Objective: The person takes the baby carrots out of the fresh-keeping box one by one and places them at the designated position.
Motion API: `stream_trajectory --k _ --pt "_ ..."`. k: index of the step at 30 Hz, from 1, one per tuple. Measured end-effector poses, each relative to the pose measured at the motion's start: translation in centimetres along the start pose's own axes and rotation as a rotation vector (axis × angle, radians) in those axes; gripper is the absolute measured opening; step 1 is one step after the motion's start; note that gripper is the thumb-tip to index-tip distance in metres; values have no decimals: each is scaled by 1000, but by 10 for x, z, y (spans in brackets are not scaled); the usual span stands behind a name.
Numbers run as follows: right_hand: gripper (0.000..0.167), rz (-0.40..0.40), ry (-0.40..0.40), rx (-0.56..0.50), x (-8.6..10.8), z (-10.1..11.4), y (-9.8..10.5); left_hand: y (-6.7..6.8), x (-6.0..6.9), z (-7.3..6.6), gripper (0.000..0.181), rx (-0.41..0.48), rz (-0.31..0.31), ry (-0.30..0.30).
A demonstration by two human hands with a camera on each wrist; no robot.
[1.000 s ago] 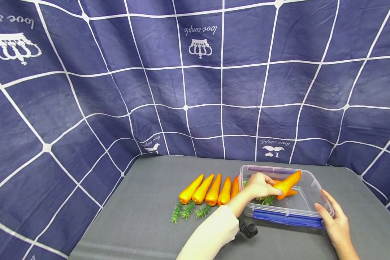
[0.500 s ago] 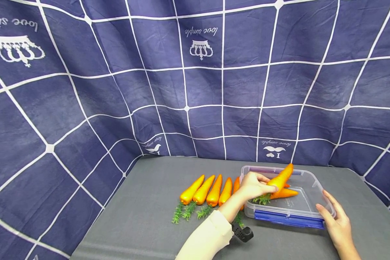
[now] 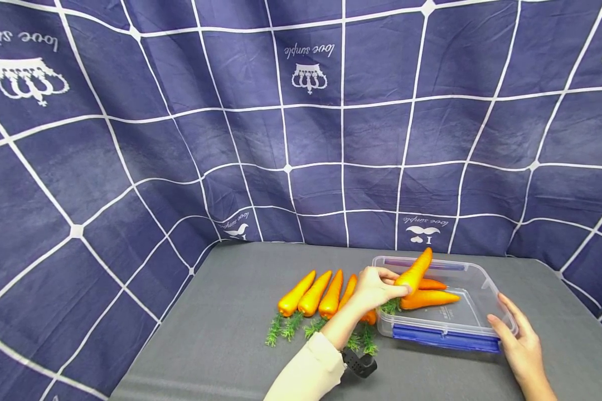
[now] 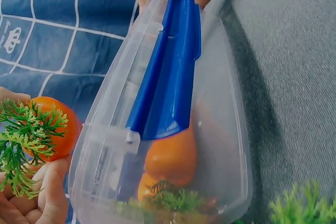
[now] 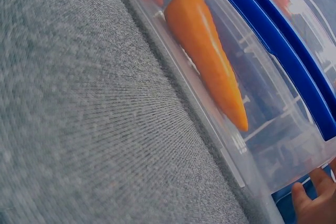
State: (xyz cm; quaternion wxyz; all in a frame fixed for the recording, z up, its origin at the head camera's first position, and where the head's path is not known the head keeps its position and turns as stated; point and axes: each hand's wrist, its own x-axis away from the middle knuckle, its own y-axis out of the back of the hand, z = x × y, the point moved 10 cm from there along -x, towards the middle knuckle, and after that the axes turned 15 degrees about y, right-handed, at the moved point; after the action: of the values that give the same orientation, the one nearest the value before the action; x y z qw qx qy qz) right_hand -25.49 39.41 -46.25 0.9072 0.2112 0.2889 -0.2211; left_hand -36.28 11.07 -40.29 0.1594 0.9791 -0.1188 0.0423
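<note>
While the left hand (image 3: 373, 288) grips it, the carrot (image 3: 415, 272) points forward-right.

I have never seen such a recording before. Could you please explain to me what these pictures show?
There is no machine here, only a person's two bare hands. The wide picture comes from a camera on the head; the two smaller ones come from cameras on the wrists, looking closely at the work. On the grey surface there is a clear box with a blue latch. Two carrots inside are visible. A row of carrots lies to its left, partly hidden by the arm. The left hand holds another carrot; the right hand holds the box's right end.
</note>
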Motion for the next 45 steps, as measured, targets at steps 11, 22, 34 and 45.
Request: stream_trajectory --k 11,22,34,45 --pt "58 -6 -10 -5 0 -1 1 24 9 13 27 41 -15 -12" --pt "58 -7 -11 6 1 2 4 63 19 26 28 45 -64 -31" --pt "57 -6 1 2 -1 4 2 111 29 52 36 -5 -150 -14" --pt "58 13 -40 30 2 -1 2 157 39 69 41 -25 -189 -71"
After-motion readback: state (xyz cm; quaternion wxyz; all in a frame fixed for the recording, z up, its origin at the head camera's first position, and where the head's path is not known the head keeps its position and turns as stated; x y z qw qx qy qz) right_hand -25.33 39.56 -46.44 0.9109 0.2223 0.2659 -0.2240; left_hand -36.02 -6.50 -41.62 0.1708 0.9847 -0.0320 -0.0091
